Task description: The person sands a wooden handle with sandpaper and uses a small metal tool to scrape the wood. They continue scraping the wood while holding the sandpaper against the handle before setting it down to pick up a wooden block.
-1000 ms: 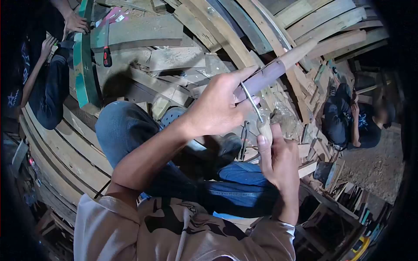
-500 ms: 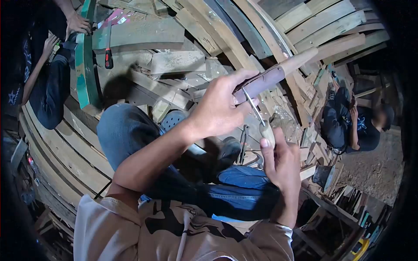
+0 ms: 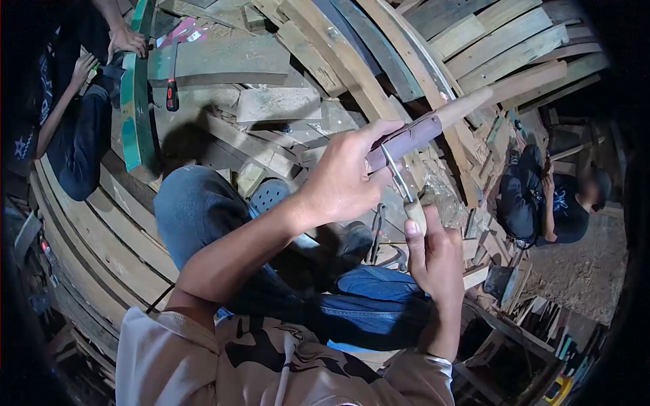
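Observation:
My left hand point(image 3: 345, 172) is wrapped round a dull purple-grey sheath-like piece point(image 3: 409, 142), which slants up to the right. Beyond its far end a pale wooden handle point(image 3: 467, 106) sticks out. My right hand point(image 3: 439, 254) grips the light handle point(image 3: 416, 215) of a thin metal tool. The tool's narrow shaft point(image 3: 397, 172) lies against the side of the purple-grey piece, close to my left fingers. Whether its tip enters the piece is too small to tell.
Wooden boards point(image 3: 271, 105) and offcuts cover the floor ahead. A red-and-black-handled tool point(image 3: 172, 95) lies by a green beam point(image 3: 135, 115), which a person's hand point(image 3: 125, 40) touches at the left. Another person point(image 3: 565, 196) sits at the right. Pliers point(image 3: 378, 227) lie near my legs.
The purple-grey piece and my left hand have shifted slightly down. The thin tool's handle and my right hand sit a little lower, with the shaft still against the piece.

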The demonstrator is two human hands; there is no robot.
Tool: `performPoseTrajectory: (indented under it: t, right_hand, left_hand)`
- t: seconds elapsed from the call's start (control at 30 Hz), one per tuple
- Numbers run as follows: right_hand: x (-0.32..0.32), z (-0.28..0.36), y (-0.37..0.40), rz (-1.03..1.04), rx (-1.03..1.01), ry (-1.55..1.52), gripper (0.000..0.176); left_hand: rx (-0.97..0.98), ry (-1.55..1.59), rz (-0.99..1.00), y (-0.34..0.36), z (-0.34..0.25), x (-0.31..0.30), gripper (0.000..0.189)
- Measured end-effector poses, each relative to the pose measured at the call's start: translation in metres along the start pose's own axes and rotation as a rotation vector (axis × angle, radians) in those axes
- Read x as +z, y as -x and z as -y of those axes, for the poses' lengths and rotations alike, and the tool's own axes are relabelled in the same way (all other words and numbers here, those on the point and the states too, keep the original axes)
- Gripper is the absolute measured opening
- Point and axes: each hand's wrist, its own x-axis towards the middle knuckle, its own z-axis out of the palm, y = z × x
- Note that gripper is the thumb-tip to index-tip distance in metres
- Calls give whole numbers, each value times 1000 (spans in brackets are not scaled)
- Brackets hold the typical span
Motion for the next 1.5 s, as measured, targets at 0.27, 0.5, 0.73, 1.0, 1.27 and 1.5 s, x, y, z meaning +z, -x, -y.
performPoseTrajectory:
  t: [0.27,0.5,0.73,1.0,1.27,1.5]
  right_hand:
    - [2,2,0,-11,3,-4,25]
    - [2,1,-4,-78,-6,16,24]
    - [4,3,-7,-85,17,9,22]
    - [2,1,-6,-128,17,11,19]
    - [0,-1,-7,-168,22,57,22]
    - [3,8,-9,-166,86,73,27]
  left_hand:
    - [61,-120,21,0,-3,-1,44]
    - [94,-58,-1,2,-4,-3,48]
    - [34,-136,9,2,-9,-2,46]
    - [58,-100,-2,3,-9,3,47]
    - [127,-163,-43,1,-8,-1,40]
    - [191,-223,-160,5,-4,8,42]
